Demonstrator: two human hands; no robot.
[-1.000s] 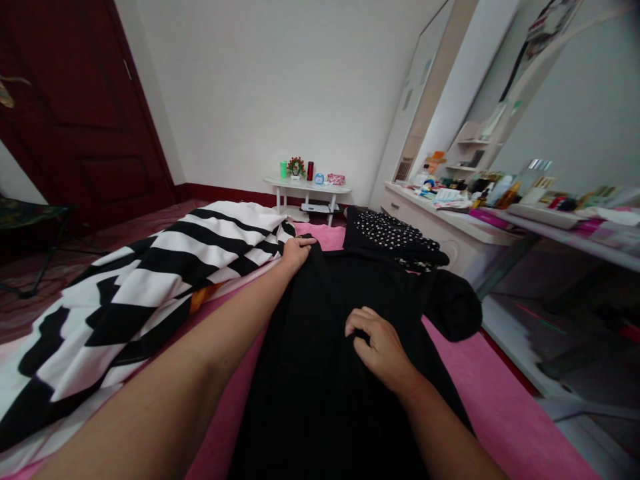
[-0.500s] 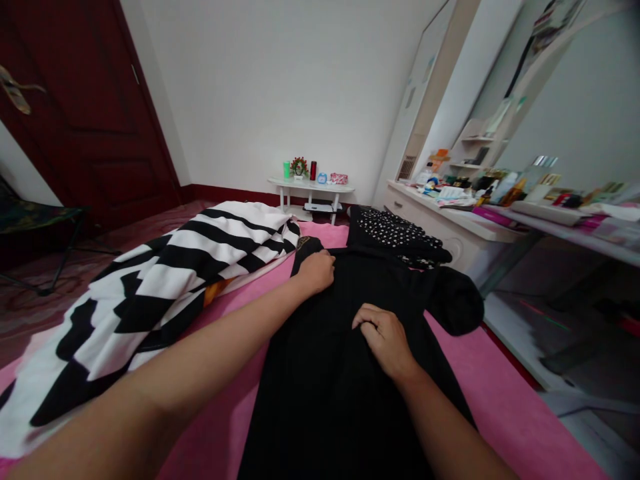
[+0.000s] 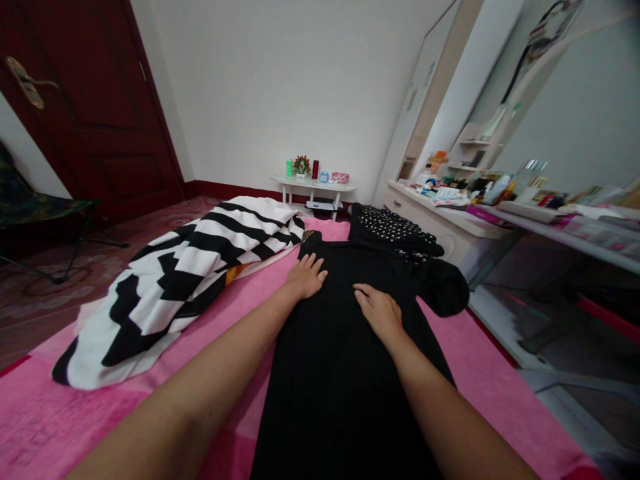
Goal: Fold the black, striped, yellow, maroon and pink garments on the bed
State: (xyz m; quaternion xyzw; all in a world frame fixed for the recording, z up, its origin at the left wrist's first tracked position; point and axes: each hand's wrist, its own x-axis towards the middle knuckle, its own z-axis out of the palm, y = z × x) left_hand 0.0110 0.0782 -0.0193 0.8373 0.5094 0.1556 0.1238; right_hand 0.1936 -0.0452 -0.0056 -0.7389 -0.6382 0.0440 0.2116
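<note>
A black garment lies spread lengthwise on a pink bed cover. My left hand rests flat on the garment's upper left part, fingers stretched out. My right hand lies flat on the cloth a little right of the middle, fingers extended and holding nothing. A rounded black sleeve end bulges at the garment's right side.
A black-and-white striped cloth lies heaped on the bed to the left. A black polka-dot garment sits at the far end. A small white table stands by the wall, a cluttered dresser at right, a dark red door at left.
My left hand slid back from the garment's far collar to its upper left and flattened. My right hand went from pinching the cloth to lying flat, a bit further up.
</note>
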